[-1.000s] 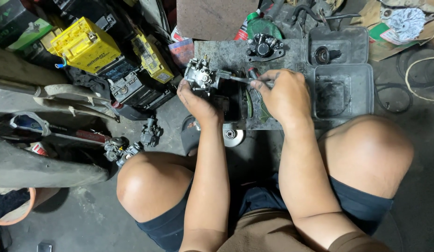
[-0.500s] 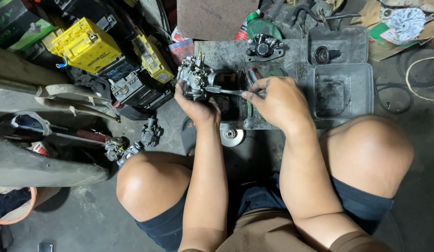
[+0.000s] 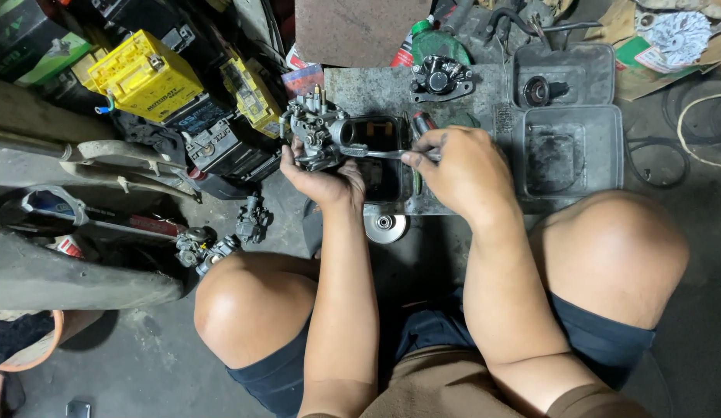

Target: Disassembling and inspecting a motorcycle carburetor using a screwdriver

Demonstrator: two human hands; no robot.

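Yellow battery (image 3: 144,73), hard boxy plastic, far left. Your left hand (image 3: 323,179) cups the carburetor (image 3: 318,138) (rough cast metal, knobbly) above the grimy surface (image 3: 376,85); keep it braced. Right hand (image 3: 465,170) fingers pinch the slim steel tool (image 3: 376,153); turn square, gently.

Dull silver-grey carburetor (image 3: 318,131), a silver tool (image 3: 380,153), bright yellow battery (image 3: 140,73), a green bottle (image 3: 430,42) with red cap, dark grey trays (image 3: 573,139), navy shorts (image 3: 600,329), and brown shirt (image 3: 446,387)
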